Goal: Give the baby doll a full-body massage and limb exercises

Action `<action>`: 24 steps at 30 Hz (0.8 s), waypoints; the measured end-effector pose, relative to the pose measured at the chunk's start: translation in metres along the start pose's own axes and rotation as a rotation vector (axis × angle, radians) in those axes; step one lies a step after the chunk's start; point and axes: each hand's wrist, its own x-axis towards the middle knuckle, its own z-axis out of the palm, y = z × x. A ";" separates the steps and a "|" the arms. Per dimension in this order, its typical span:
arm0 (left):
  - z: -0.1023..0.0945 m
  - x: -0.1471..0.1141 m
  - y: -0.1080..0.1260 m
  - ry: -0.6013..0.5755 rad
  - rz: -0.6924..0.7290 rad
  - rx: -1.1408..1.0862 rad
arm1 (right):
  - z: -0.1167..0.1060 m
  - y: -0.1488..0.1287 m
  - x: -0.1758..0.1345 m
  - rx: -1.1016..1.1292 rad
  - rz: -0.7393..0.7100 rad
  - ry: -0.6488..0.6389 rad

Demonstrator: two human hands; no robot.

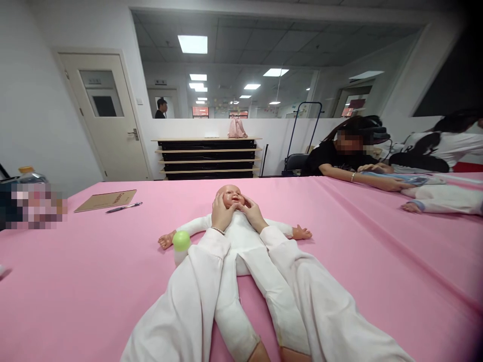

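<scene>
A baby doll [243, 236] with a white cloth body lies on its back, arms spread and head pointing away from me. My left hand [222, 212] cups the left side of its head, the thumb near the chin. On the other side, my right hand [253, 213] holds the cheek and jaw in the same way. Both thumbs meet just below the doll's mouth. Beside my left forearm stands a small bottle with a light green cap [181, 241], its lower part partly hidden by my sleeve.
A pink cloth covers the table [105, 291]. At left lie a brown notebook [105, 200] and a pen [124, 207], with a capped bottle [32, 176] near the edge. At right, a co-worker [339, 151] leans over another doll [449, 197].
</scene>
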 end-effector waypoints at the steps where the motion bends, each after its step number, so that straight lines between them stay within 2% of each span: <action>1: 0.000 0.000 0.000 -0.001 0.007 0.003 | 0.000 0.000 0.000 0.000 0.000 0.000; 24: 0.000 0.001 0.000 0.011 0.027 -0.004 | -0.002 0.005 0.003 0.045 -0.004 0.026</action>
